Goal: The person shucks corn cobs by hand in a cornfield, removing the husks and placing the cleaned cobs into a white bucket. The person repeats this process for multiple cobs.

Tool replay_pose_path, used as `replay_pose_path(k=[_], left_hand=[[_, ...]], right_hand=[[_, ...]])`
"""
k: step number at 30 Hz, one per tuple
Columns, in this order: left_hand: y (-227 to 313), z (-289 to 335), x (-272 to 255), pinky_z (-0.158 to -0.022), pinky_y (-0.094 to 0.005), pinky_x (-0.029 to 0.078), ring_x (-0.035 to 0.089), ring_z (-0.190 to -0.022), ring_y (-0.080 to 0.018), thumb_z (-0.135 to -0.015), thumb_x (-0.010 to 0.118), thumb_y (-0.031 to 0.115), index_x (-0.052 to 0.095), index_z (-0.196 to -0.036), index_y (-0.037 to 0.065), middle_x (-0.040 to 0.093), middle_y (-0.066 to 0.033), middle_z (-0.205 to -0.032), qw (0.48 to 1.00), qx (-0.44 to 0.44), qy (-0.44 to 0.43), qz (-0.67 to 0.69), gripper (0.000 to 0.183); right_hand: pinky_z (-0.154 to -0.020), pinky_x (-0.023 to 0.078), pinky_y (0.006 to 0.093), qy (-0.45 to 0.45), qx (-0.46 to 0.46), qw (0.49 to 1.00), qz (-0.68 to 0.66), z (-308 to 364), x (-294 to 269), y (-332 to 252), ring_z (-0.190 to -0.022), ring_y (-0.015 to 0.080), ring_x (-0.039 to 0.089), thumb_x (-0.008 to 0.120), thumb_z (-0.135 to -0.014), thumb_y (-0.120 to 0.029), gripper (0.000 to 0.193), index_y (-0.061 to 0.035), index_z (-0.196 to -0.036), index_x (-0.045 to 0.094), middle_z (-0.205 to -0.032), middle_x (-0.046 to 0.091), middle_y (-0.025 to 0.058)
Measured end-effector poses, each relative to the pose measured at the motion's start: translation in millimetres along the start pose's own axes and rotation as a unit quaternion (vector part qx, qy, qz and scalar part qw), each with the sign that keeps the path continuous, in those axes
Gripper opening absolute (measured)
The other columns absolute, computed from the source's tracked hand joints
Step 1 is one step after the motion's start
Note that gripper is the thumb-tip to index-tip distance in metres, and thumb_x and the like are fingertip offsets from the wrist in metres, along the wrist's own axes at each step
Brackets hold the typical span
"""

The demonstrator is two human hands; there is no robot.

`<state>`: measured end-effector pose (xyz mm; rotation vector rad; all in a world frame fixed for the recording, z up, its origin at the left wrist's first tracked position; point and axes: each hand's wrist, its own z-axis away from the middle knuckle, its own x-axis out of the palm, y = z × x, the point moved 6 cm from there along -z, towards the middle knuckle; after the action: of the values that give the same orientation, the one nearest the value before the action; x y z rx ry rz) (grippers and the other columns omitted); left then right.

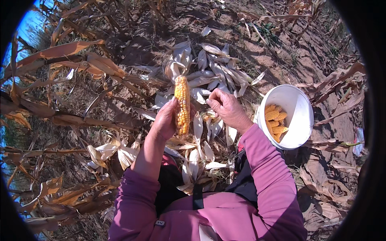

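A yellow corn cob (182, 105) stands nearly upright in my left hand (165, 119), whose thumb presses along its near side. Pale dry husk (179, 60) is peeled back at the cob's far end and looks still attached there. Just right of the cob, apart from it, my right hand (227, 107) is held with its fingers curled and thumb and forefinger pinched together. Whether anything small sits in that pinch I cannot make out. Loose husks (225, 72) lie on the ground beyond and beneath both hands.
A white bucket (302, 116) stands to the right of my right forearm, with several husked corn cobs (276, 120) inside. Dry corn stalks (60, 116) crowd the left side. More husks (197, 162) lie between my knees, and dry leaves (341, 92) cover the soil at right.
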<state>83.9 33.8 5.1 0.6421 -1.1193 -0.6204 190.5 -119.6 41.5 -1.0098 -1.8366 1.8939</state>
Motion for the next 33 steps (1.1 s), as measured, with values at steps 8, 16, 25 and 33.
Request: replay_pose_path(k=[8, 16, 25, 33], left_hand=[[4, -2, -13, -0.082, -0.0404, 0.053, 0.062, -0.094, -0.0253, -0.099, 0.042, 0.040, 0.050, -0.121, 0.001, 0.062, -0.0147, -0.104, 0.997, 0.046, 0.039, 0.051, 0.045], [4, -2, -18, -0.084, -0.0409, 0.052, 0.062, -0.094, -0.0267, -0.098, 0.048, 0.034, 0.050, -0.119, 0.002, 0.062, -0.0150, -0.104, 0.992, 0.091, 0.080, 0.018, 0.039], [9, -1, -22, -0.083, -0.0432, 0.053, 0.063, -0.093, -0.0266, -0.097, 0.049, 0.033, 0.048, -0.120, 0.003, 0.062, -0.0144, -0.102, 0.990, 0.100, 0.089, 0.040, 0.038], [11, 0, -8, -0.082, -0.0335, 0.051, 0.060, -0.093, -0.0169, -0.096, 0.055, 0.022, 0.049, -0.120, 0.005, 0.060, -0.0059, -0.104, 0.986, 0.143, 0.084, 0.017, 0.029]], right_hand=[[-0.069, 0.050, 0.0380, -0.116, -0.001, 0.973, 0.199, 15, 58, -13, -0.076, 0.0313, 0.065, 0.058, -0.087, -0.053, 0.055, -0.0033, -0.109, 0.052, -0.082, 0.064, 0.0166], [-0.060, 0.047, 0.0447, -0.038, -0.093, 0.973, 0.208, 16, 64, -15, -0.068, 0.0365, 0.060, 0.054, -0.093, -0.026, 0.023, -0.0053, -0.083, 0.050, -0.071, 0.058, 0.0153], [-0.061, 0.050, 0.0349, 0.007, -0.063, 0.994, 0.092, 5, 45, -5, -0.069, 0.0247, 0.064, 0.064, -0.087, -0.019, 0.019, -0.0037, -0.094, 0.055, -0.074, 0.063, 0.0105], [-0.064, 0.050, 0.0406, -0.060, -0.003, 0.993, 0.106, 11, 61, -8, -0.068, 0.0321, 0.063, 0.066, -0.079, -0.023, 0.025, -0.0013, -0.086, 0.057, -0.072, 0.063, 0.0157]])
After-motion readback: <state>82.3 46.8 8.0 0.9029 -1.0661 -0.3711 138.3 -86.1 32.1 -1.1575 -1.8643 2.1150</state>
